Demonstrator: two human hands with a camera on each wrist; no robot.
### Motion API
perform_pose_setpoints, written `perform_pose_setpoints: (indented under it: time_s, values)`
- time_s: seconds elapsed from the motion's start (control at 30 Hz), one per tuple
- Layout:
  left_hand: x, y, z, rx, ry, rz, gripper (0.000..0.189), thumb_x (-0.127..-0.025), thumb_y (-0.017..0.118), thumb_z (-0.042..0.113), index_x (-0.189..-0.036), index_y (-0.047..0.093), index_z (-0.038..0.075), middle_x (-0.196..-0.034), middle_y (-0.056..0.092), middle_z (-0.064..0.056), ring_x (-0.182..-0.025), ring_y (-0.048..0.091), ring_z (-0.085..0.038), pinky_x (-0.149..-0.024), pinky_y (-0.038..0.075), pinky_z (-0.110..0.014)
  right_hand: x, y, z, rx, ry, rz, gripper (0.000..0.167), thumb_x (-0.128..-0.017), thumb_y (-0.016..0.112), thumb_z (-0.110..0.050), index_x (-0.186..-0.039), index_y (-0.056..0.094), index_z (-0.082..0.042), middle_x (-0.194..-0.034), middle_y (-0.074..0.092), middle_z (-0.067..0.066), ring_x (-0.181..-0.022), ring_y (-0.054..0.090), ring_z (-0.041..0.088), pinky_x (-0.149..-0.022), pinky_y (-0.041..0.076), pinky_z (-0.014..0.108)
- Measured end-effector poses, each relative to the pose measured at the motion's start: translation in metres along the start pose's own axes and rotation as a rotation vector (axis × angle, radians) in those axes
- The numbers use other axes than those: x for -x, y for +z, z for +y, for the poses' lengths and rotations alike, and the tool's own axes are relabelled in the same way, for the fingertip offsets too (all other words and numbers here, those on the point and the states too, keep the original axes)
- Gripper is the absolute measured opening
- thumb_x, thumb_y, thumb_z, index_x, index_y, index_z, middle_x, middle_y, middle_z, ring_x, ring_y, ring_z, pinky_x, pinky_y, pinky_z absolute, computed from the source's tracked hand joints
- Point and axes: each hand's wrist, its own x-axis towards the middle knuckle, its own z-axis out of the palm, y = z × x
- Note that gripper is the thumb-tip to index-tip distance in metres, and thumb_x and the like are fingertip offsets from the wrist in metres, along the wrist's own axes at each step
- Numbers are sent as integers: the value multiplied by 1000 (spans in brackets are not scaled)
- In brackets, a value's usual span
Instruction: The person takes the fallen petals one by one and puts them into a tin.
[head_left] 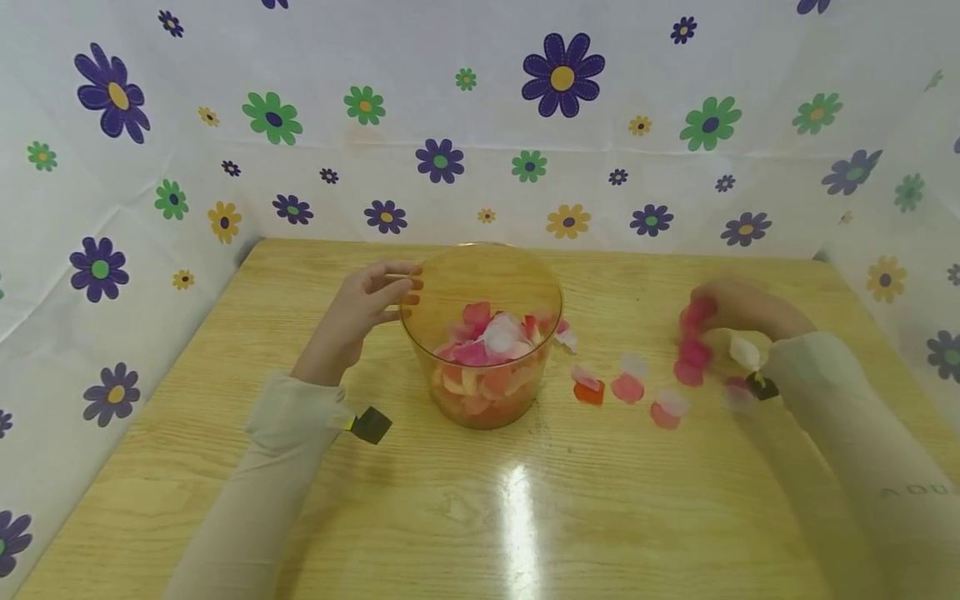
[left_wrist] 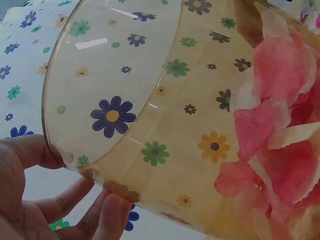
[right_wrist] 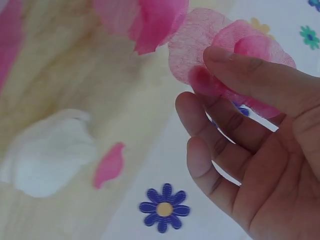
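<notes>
A see-through amber tub point(head_left: 480, 392) stands on the table, partly filled with pink, white and red fabric flower petals point(head_left: 487, 342). My left hand point(head_left: 367, 304) rests its fingertips against the tub's left side near the rim; in the left wrist view its fingers point(left_wrist: 75, 200) touch the outer wall. Off to the right, my right hand point(right_wrist: 265, 115) pinches a pink petal point(right_wrist: 195, 50) between thumb and fingers. In the head view this hand point(head_left: 738, 304) is blurred. Loose pink petals point(head_left: 692, 367) lie beneath and beside it.
Right of the tub lie several petals, among them a red one point(head_left: 588, 392) and a pink one point(head_left: 627, 387). A white petal point(head_left: 746, 352) is near the right wrist. White flowered cloth point(head_left: 480, 125) surrounds the wooden table point(head_left: 420, 517) at the back and sides.
</notes>
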Motion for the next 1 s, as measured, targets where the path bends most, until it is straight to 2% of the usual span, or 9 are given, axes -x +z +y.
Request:
perform_pose_setpoints:
  time_s: [0.07,0.13,0.27,0.53,0.7,0.8,1.0]
  values:
    - [0,0,0,-3,3,6,42,-98,44,22,-134,42,1,-135,46,-23,-120,48,-39,-101,41,-45,1,-5,-7,37,-45,24,31,-88,58,-12,-117,58,2,-111,63,16,-103,57,32,-95,41,55]
    - [1,1,0,-10,6,8,42,-98,44,23,-134,42,1,-135,47,-22,-118,50,-37,-100,42,-44,0,-8,-14,141,-138,73,22,-86,62,-5,-107,63,3,-98,67,15,-91,61,29,-89,47,50]
    - [0,2,1,-10,10,4,44,-98,44,24,-135,42,1,-136,45,-23,-119,49,-36,-102,41,-44,5,-14,-36,219,-198,136,9,-83,65,-4,-93,65,-3,-85,67,7,-77,59,19,-79,51,42]
    - [-4,6,0,-2,18,-8,44,-100,40,22,-138,40,3,-139,44,-24,-125,44,-40,-103,38,-44,12,-18,-101,212,-375,268,10,-81,69,-6,-91,66,-7,-85,68,6,-75,57,18,-70,49,33]
    - [-6,10,-1,17,23,-9,43,-100,39,20,-139,39,2,-140,44,-24,-126,43,-42,-107,35,-47,13,-15,-149,188,-513,373,11,-81,70,-6,-91,64,-7,-88,69,6,-77,57,19,-72,49,34]
    - [-6,12,0,31,21,-14,44,-100,39,19,-140,39,2,-141,43,-24,-127,43,-41,-108,35,-47,14,-9,-174,170,-596,376,12,-81,70,-7,-92,64,-7,-89,69,6,-78,58,18,-73,50,33]
    - [-6,12,0,51,17,-17,43,-100,39,18,-141,39,5,-140,44,-23,-126,45,-38,-107,35,-47,10,8,-209,183,-678,267,12,-82,70,-10,-92,65,-10,-91,69,1,-84,61,15,-79,51,31]
